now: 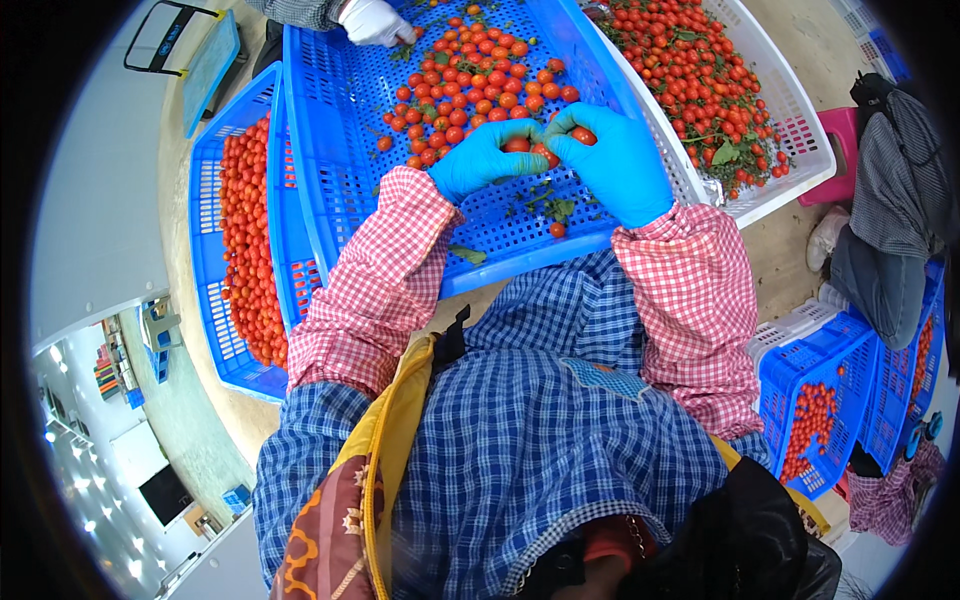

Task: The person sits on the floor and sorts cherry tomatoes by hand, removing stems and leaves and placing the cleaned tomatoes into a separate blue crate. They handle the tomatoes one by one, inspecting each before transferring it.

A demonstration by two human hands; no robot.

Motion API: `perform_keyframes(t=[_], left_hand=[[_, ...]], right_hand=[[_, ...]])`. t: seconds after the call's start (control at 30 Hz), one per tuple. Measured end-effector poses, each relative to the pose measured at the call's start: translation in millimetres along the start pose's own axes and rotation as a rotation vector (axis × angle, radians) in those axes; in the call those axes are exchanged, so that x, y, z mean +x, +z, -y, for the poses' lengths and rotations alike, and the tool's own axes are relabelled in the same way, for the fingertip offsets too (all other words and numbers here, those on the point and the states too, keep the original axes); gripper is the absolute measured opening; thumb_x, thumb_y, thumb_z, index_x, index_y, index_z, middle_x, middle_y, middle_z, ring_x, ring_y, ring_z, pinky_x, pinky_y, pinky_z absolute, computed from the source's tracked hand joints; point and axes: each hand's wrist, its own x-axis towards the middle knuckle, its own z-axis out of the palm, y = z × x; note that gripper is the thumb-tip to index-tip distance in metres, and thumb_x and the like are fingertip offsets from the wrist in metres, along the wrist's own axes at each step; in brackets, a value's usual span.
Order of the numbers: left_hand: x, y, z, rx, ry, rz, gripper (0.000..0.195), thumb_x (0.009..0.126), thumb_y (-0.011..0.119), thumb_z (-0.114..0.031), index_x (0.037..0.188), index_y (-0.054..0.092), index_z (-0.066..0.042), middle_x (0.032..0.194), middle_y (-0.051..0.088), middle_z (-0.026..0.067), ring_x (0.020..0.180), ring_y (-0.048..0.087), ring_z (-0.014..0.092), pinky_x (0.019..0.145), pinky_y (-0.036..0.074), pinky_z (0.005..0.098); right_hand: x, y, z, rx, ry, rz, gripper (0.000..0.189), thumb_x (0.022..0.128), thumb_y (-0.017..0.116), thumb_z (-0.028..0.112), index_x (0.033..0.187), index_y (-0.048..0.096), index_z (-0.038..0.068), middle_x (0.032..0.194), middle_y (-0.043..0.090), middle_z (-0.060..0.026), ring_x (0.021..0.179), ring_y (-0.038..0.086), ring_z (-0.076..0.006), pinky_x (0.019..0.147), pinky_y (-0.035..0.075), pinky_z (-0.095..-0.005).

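Both my hands wear blue gloves and meet above a blue perforated plastic crate [457,281]. My left hand [484,159] is closed around cherry tomatoes, with two [517,144] showing between thumb and fingers. Its fingertips nearly touch those of my right hand [619,161], which pinches another cherry tomato [583,136]. Loose red and orange cherry tomatoes [469,94] lie spread over the far part of the crate floor. Under my hands are green stems and leaf scraps [559,208] beside a single tomato [557,229].
Another person's white-gloved hand [373,22] reaches into the crate's far left corner. To the right stands a white crate [814,161] of tomatoes with leaves; to the left, a blue crate [206,300] full of tomatoes. A flatbed trolley [210,71] and a seated person [896,172] are further off.
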Motion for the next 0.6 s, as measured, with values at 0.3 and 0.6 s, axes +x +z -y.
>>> perform_keyframes(t=[0.3, 0.6], left_hand=[[-12, -13, 23, -0.864, 0.071, 0.113, 0.043, 0.071, 0.055, -0.029, 0.105, 0.046, -0.006, 0.099, 0.047, 0.0110, 0.085, 0.050, 0.020, 0.053, 0.041, 0.0227], [-31, -42, 77, 0.856, -0.294, -0.430, 0.030, 0.071, 0.063, -0.034, 0.095, 0.056, -0.019, 0.079, 0.061, 0.0057, 0.073, 0.060, 0.021, 0.062, 0.048, 0.0358]], right_hand=[[-2, -5, 0, 0.045, 0.024, -0.135, 0.015, 0.073, 0.061, 0.021, 0.083, 0.064, 0.011, 0.071, 0.060, -0.0103, 0.063, 0.058, -0.0235, 0.058, 0.046, -0.0317], [-1, -2, 6, -0.030, 0.053, -0.123, 0.021, 0.074, 0.061, 0.027, 0.091, 0.066, 0.014, 0.076, 0.061, -0.0113, 0.070, 0.060, -0.0244, 0.062, 0.047, -0.0325]])
